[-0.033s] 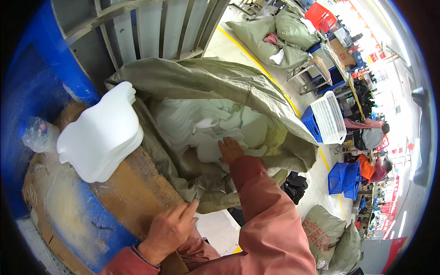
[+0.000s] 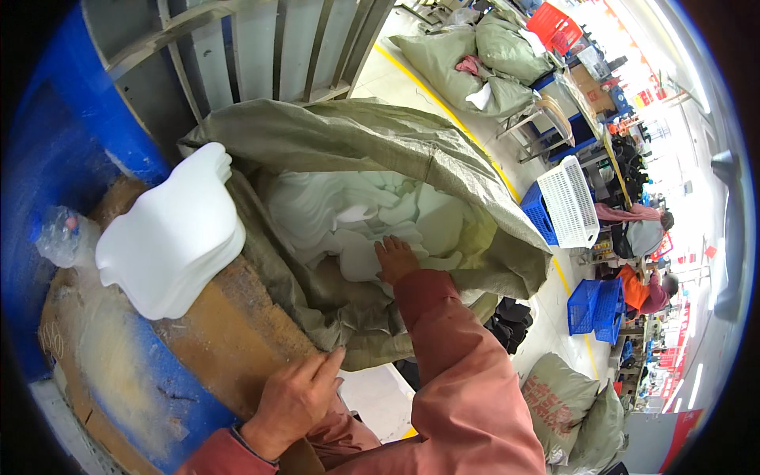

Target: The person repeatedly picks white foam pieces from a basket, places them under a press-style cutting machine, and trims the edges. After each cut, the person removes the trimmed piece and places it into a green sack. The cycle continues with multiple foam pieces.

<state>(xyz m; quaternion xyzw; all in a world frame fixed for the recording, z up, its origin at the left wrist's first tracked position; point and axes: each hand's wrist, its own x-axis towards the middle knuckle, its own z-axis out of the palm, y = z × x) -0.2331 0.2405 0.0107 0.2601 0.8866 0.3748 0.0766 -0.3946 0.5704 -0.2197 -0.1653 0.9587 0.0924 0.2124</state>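
My right hand (image 2: 395, 260) reaches into a large grey-green woven sack (image 2: 380, 142). Its fingers lie spread on the white, smooth-edged cut sheets (image 2: 360, 253) heaped inside. My left hand (image 2: 294, 396) rests by the worn board edge, close to the sack's near rim. Its index finger points toward the sack and the other fingers bend loosely, with nothing visible in them. A neat stack of white sheets with a wavy outline (image 2: 170, 237) sits on the brown board (image 2: 229, 317) to the left of the sack. The bottom of the sack is hidden.
A clear plastic bottle or wrap (image 2: 67, 237) lies left of the stack. Metal bars (image 2: 277, 47) stand behind the sack. White (image 2: 568, 202) and blue baskets (image 2: 594, 309), filled sacks (image 2: 459, 71) and seated people (image 2: 641, 233) are at the right.
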